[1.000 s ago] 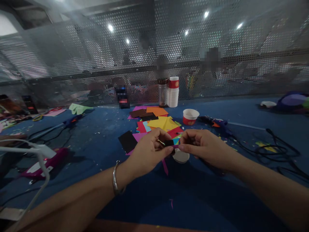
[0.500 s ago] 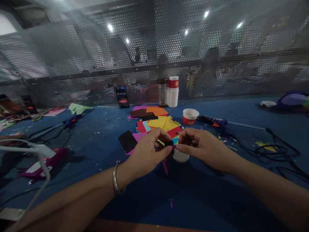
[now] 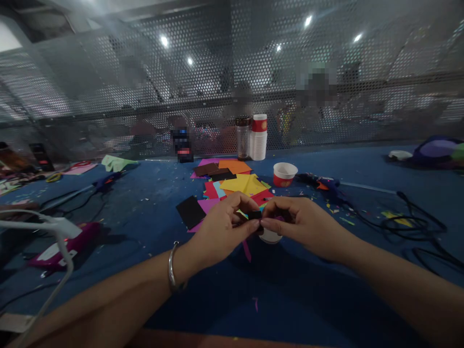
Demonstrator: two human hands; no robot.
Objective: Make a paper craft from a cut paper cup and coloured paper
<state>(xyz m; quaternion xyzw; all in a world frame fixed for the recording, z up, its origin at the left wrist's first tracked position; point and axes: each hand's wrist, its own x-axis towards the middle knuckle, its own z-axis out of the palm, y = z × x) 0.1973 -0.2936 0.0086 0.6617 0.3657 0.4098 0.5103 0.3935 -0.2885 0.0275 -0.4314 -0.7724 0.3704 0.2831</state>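
Observation:
My left hand (image 3: 226, 224), with a silver bangle at the wrist, is closed in a pinch on a small piece of black paper (image 3: 255, 214). My right hand (image 3: 302, 222) is closed too, its thumb and finger meeting the left fingertips at the black piece. A bit of purple paper strip (image 3: 279, 219) shows by the right fingers; the rest is hidden. Below the left hand lies another purple paper scrap (image 3: 247, 251). A white round cup or lid (image 3: 270, 237) is partly hidden behind the right fingertips.
Coloured paper sheets (image 3: 239, 184) are piled beyond my hands. A red-and-white paper cup (image 3: 284, 174), a cup stack (image 3: 258, 140) and a clear bottle (image 3: 243, 140) stand behind. Glue guns with cords (image 3: 328, 186) lie at right and left; a purple power strip (image 3: 67, 246) is at left.
My right hand has moved slightly left, so its fingertips now meet the left ones. The purple strip that showed between the thumbs is now mostly covered.

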